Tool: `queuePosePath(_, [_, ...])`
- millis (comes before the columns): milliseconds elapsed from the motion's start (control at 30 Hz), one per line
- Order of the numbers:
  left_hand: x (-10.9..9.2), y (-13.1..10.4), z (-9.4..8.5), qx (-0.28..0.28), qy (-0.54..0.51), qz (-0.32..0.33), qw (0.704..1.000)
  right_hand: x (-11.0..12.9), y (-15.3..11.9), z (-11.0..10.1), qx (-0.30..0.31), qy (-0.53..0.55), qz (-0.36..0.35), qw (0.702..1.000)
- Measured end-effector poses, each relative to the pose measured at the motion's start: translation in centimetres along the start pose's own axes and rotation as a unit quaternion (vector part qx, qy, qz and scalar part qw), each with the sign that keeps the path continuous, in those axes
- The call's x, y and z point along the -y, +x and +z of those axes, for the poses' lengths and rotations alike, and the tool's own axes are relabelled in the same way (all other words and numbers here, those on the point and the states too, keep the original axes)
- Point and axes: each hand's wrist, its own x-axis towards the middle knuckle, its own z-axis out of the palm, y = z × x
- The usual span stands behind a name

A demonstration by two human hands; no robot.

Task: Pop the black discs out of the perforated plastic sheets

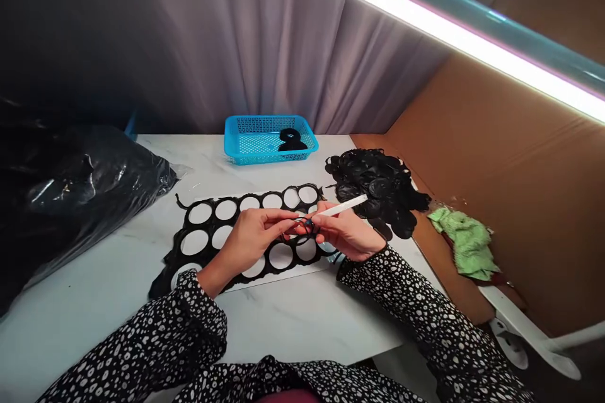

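Both hands meet over a black sheet (215, 230) cut through with rows of round holes, which lies on the white tabletop. My left hand (248, 236) pinches a thin black ring (305, 236) between thumb and fingers. On the other side of that ring is my right hand (347, 233), its fingers closed round a slim white stick-like tool (347, 204) that points up to the right. The tool's working end is hidden among the fingers, so its kind cannot be told. Just beyond the right hand lies a heap of black discs and rings (378, 182).
A blue plastic basket (236, 154) with a few black pieces stands at the back. On the left bulges a big black plastic bag (94, 182). A green cloth (466, 242) lies by the brown panel at right. A bright tube lamp (401, 6) crosses overhead.
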Motion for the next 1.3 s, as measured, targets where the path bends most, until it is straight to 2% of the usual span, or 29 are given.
queuePosePath(167, [-0.4, 0.2, -0.2, -0.008, -0.085, -0.053, 0.995, 0.2, -0.3, 0.2, 0.004, 0.025, 0.014, 1.000])
queuePosePath(267, [-0.4, 0.2, -0.3, -0.015, -0.088, -0.064, 0.994, 0.3, -0.5, 0.4, 0.012, 0.029, 0.021, 0.999])
queuePosePath(467, [-0.3, 0.2, -0.6, -0.038, -0.049, -0.066, 0.996, -0.3, -0.5, 0.2, 0.037, 0.039, 0.036, 0.998])
queuePosePath(600, [-0.4, 0.5, -0.8, -0.037, -0.027, -0.061, 0.997, -1.0, -0.7, 0.3, 0.078, 0.052, 0.050, 0.994])
queuePosePath(667, [0.1, 0.5, -0.7, -0.036, 0.029, -0.044, 0.998, -1.0, -0.7, 0.3, 0.092, 0.055, 0.051, 0.993])
queuePosePath(700, [0.6, 0.4, -0.6, -0.037, 0.081, -0.022, 0.996, -0.8, -0.6, 0.0, 0.078, 0.057, 0.042, 0.994])
queuePosePath(767, [2.2, -0.4, 0.0, -0.033, 0.221, 0.054, 0.973, -0.2, -0.2, -0.8, 0.005, 0.058, -0.002, 0.998])
queuePosePath(833, [4.3, -1.7, 1.0, -0.013, 0.360, 0.145, 0.921, 0.4, 0.5, -1.9, -0.088, 0.039, -0.064, 0.993])
queuePosePath(900, [6.3, -3.0, 2.1, 0.015, 0.455, 0.208, 0.865, 0.4, 1.2, -2.8, -0.131, -0.027, -0.102, 0.986])
queuePosePath(967, [7.6, -4.1, 3.2, 0.032, 0.513, 0.233, 0.825, -0.3, 1.7, -3.1, -0.116, -0.140, -0.114, 0.977])
queuePosePath(1033, [8.2, -4.6, 3.8, 0.035, 0.545, 0.233, 0.804, -1.5, 2.0, -2.9, -0.077, -0.267, -0.123, 0.953])
queuePosePath(1100, [8.3, -4.7, 4.0, 0.032, 0.559, 0.231, 0.796, -2.7, 2.1, -2.4, -0.044, -0.363, -0.134, 0.921])
queuePosePath(1167, [8.3, -4.7, 3.9, 0.024, 0.562, 0.233, 0.793, -3.6, 2.0, -2.2, -0.028, -0.414, -0.144, 0.898])
queuePosePath(1300, [8.3, -4.5, 3.6, 0.013, 0.557, 0.246, 0.793, -3.9, 2.0, -2.3, -0.030, -0.437, -0.152, 0.886])
